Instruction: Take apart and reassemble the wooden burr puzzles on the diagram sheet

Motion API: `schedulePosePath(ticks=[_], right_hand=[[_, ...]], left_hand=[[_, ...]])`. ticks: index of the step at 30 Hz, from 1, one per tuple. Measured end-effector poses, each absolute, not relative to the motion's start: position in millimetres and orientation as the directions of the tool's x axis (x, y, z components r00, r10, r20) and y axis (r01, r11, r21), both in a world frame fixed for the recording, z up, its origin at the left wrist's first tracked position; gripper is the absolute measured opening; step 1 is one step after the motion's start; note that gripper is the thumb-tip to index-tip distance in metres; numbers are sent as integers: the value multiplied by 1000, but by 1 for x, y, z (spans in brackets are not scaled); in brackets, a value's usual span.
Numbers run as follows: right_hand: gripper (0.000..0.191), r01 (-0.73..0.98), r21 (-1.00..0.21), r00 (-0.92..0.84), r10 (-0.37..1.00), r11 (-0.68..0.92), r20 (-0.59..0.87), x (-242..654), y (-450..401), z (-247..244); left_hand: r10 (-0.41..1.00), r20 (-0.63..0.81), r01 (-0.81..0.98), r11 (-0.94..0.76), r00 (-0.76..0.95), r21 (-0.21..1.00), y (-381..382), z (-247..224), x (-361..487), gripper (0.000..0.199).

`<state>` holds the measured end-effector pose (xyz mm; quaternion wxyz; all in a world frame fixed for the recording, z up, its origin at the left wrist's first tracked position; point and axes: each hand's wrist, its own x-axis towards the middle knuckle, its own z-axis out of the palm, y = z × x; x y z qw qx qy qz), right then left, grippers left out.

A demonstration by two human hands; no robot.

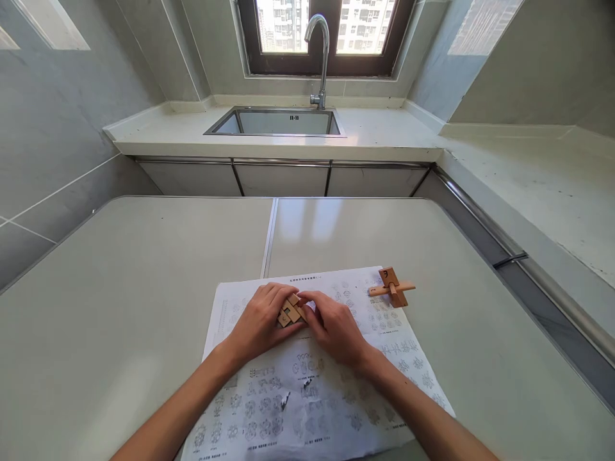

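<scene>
Between my two hands is a wooden interlocking puzzle [289, 312], made of light brown pieces, over the upper part of a printed instruction sheet [331, 410]. My left hand [263, 314] is curled around its left side, thumb along the near edge. The bent fingers of my right hand [334, 323] touch its right side, thumb and fingertips at the edge. Part of the puzzle is covered by my fingers. Near the sheet's upper right corner stands a separate assembly of crossed wooden pieces [393, 288], apart from both hands.
Under the sheet is a pale table [120, 307] with a seam [270, 237] across its far half. Beyond it are a white counter [384, 128], a sink [278, 121] and a faucet [323, 57] below a window. Another counter [538, 173] runs along the right. The sheet has two small tears.
</scene>
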<state>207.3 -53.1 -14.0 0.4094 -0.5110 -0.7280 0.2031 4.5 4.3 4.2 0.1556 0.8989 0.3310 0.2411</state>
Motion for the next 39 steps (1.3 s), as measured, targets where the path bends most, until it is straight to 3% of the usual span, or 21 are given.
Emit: schedulePosePath(ticks=[3,7,11,17,23,32,39], right_hand=[[25,571,-730,-124,919,375,375,209,-53,-14],[25,551,-742,-122,916,383,382,210,-52,-15],[31,425,-805,-196,910,415,366,210,-52,-14],[37,319,-872,-258,919,373,299,212,-53,-15],[27,400,-868,-96,955,296,282,212,-53,-16],[25,483,-785,-173,921,387,348,211,-53,-17],[23,505,-771,-184,921,389,344,210,-54,-13]], left_hand=[[673,339,535,-733,657,420,8,6,1,30],[656,330,532,-749,679,395,11,8,-3,36],[658,320,517,-743,682,425,8,7,-1,41],[688,315,541,-716,654,441,8,3,1,30],[719,298,576,-687,628,442,16,3,-7,18],[802,296,687,-598,519,413,37,6,-31,18],[784,269,655,-616,559,437,50,8,-50,23]])
